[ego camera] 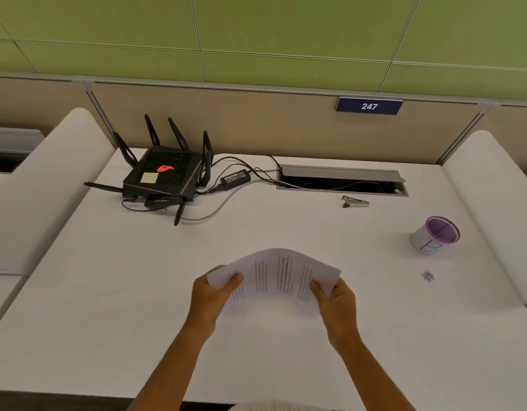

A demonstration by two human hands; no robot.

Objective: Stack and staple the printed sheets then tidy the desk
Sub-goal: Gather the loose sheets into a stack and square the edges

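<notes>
A stack of printed sheets (pixel 275 275) with blocks of text is held above the white desk (pixel 108 292) at its middle, bowed upward. My left hand (pixel 210 295) grips the stack's left end, thumb on top. My right hand (pixel 338 304) grips its right end. A small silver and black stapler (pixel 355 201) lies on the desk at the back right, well beyond the sheets. A cup with a purple rim (pixel 437 235) stands to the right.
A black router with antennas (pixel 164 173) and its power brick (pixel 235 178) sit at the back left, cables trailing to an open cable tray (pixel 342 180). A small dark scrap (pixel 427 275) lies near the cup. White dividers flank the desk.
</notes>
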